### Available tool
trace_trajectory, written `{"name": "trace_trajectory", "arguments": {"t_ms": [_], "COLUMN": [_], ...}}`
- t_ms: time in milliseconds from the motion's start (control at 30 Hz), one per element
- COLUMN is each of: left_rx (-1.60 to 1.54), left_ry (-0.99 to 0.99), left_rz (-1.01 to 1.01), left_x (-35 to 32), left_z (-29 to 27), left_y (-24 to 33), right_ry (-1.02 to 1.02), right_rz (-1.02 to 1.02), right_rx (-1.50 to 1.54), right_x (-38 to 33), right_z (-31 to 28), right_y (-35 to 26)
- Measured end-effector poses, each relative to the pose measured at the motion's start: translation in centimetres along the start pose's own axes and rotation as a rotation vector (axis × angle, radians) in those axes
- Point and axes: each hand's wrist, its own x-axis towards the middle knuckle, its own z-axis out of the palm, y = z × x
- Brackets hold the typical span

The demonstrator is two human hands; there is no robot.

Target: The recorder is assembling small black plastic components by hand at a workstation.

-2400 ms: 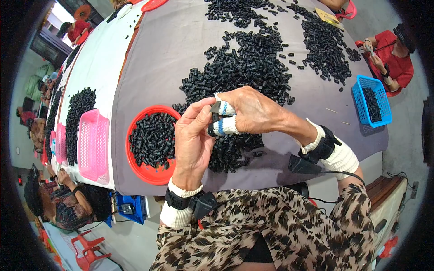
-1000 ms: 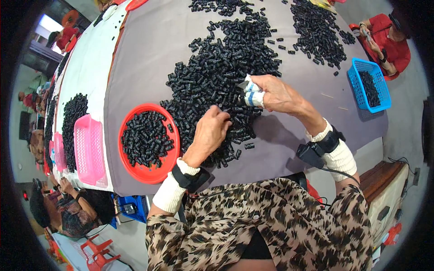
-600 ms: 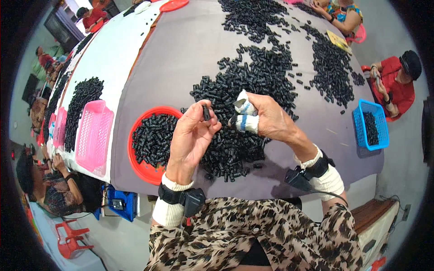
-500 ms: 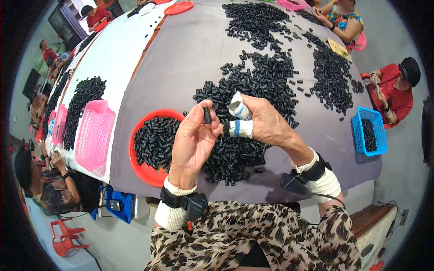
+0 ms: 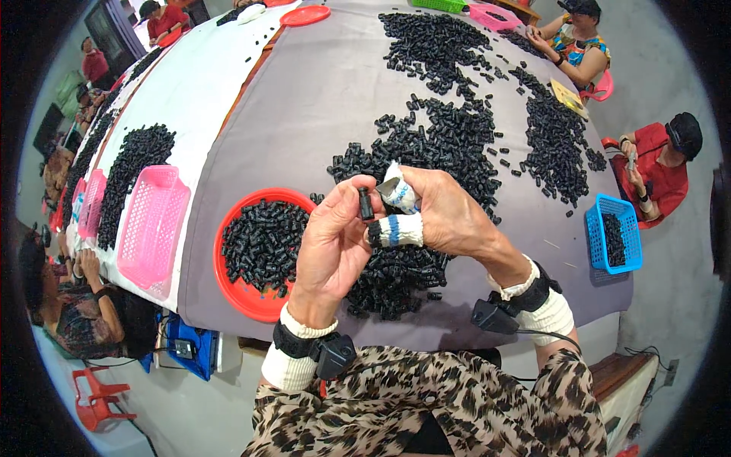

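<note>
A small black ribbed cylinder [image 5: 366, 204] stands upright between the thumb and fingers of my left hand [image 5: 331, 247], palm turned up. Beside it is my right hand [image 5: 453, 209], its thumb and a finger wrapped in white cloth covers with blue bands. The two covered digits are apart, with nothing visible between them; the lower cover's dark end reaches close to the left fingers, and I cannot tell if it touches them. Beneath both hands spreads a large heap of similar black cylinders [image 5: 403, 274]. Left of my left hand, a red round tray [image 5: 251, 306] holds many more.
A pink basket [image 5: 154, 228] stands on the white cloth at left, a blue basket [image 5: 636, 263] at the table's right edge. More black heaps [image 5: 556, 145] lie farther off. Several people sit around the table, one in red [image 5: 666, 164] at right. A red stool [image 5: 99, 400] stands lower left.
My left hand has shifted slightly right and down with the cylinder, closer to the right hand's covered digits. The whole view has shifted a little.
</note>
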Motion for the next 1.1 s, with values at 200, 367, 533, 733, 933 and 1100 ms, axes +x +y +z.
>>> {"name": "trace_trajectory", "arguments": {"t_ms": [200, 367, 533, 733, 933, 1100], "left_rx": [0.015, 0.082, 0.107, 0.099, 0.069, 0.093], "left_ry": [0.041, 0.079, 0.103, 0.035, 0.051, 0.037], "left_rz": [0.015, 0.028, 0.027, -0.001, -0.005, -0.012], "left_x": [0.1, 0.1, 0.2, 0.4, 0.4, 0.6], "left_z": [0.4, 0.8, 0.8, 0.8, 1.1, 1.1], "left_y": [-0.1, -0.4, -0.6, -0.9, -1.3, -1.4], "right_ry": [0.011, 0.023, 0.025, 0.045, 0.113, 0.144], "right_rz": [-0.023, -0.029, -0.014, -0.02, -0.009, -0.053], "right_rx": [0.02, 0.036, 0.022, 0.045, 0.098, 0.033], "right_x": [0.2, -0.1, -0.3, -0.8, -1.1, -1.5], "right_z": [0.1, -0.2, -0.4, -0.7, -0.6, -0.6], "right_y": [0.5, 0.8, 1.0, 1.0, 0.9, 1.3]}}
